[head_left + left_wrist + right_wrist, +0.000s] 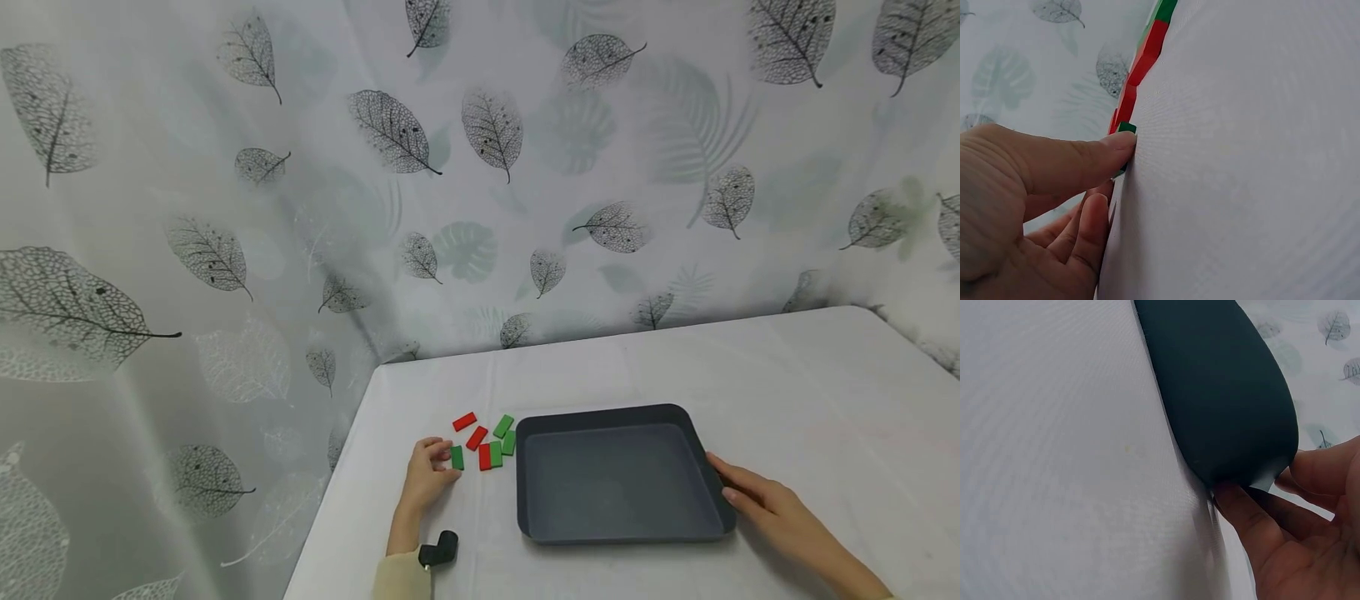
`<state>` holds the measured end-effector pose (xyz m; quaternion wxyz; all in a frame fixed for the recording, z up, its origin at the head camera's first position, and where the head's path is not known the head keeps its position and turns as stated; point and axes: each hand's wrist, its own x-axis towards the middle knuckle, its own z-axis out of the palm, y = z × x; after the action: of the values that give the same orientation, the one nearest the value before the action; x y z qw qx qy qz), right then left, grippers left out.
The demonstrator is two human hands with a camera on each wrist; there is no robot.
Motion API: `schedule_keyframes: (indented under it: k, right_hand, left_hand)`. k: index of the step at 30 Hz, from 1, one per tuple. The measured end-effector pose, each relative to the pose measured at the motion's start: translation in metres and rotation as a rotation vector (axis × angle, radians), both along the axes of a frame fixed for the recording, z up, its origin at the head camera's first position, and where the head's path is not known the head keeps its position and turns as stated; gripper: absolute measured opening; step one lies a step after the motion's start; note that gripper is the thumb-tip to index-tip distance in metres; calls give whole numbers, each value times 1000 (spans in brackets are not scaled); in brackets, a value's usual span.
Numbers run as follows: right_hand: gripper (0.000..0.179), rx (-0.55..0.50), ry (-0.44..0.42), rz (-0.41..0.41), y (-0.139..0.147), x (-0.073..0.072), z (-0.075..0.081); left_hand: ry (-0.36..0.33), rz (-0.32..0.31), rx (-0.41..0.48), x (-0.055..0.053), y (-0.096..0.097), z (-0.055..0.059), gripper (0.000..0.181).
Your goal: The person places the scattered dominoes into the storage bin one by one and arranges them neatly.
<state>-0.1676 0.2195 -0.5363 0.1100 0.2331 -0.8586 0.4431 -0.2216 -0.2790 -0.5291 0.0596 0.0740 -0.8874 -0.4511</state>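
Note:
My left hand (429,473) reaches to the left end of a group of small rectangular blocks. Between its thumb and fingers it pinches a green block (457,457), which is at table level. From the left wrist view, the thumb lies against that green block (1125,127), and the other fingers are partly hidden behind. A dark grey rectangular tray (622,535) with low walls lies right of the blocks. At its right side my right hand (772,508) holds the wall; the right wrist view shows fingers and thumb about the tray's corner (1235,425).
Beside the left hand lie loose red blocks (465,422) and green blocks (503,427), just left of the tray. They rest on a white-covered table (585,375). A leaf-patterned curtain (487,250) hangs behind and to the left. A black device (438,550) is at the left wrist.

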Motion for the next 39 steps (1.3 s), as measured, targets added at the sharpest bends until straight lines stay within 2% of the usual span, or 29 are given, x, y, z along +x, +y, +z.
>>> schedule_keyframes:
  k: [5, 10, 16, 21, 26, 32, 39]
  right_hand:
    - [44, -13, 10, -2, 0, 0, -1]
    - [47, -33, 49, 20, -1, -1, -2]
    - [47, -29, 55, 18, -1, -1, -3]
    - [49, -36, 69, 21, 0, -1, -3]
    - [54, -39, 90, 22, 2, 0, -3]
    - [51, -29, 82, 9, 2, 1, -1]
    - [45, -6, 33, -10, 1, 1, -1]
  left_hand:
    - [-2, -6, -14, -1, 0, 0, 41]
    - [-16, 19, 4, 2, 0, 3, 40]
    - [-30, -4, 137, 6, -3, 10, 45]
    - [-3, -49, 249, 7, 4, 21, 48]
    - [55, -97, 306, 8, 23, 41, 50]
    - [112, -183, 392, 9, 59, 65, 47]
    - [113, -308, 469, 9, 110, 78, 47]
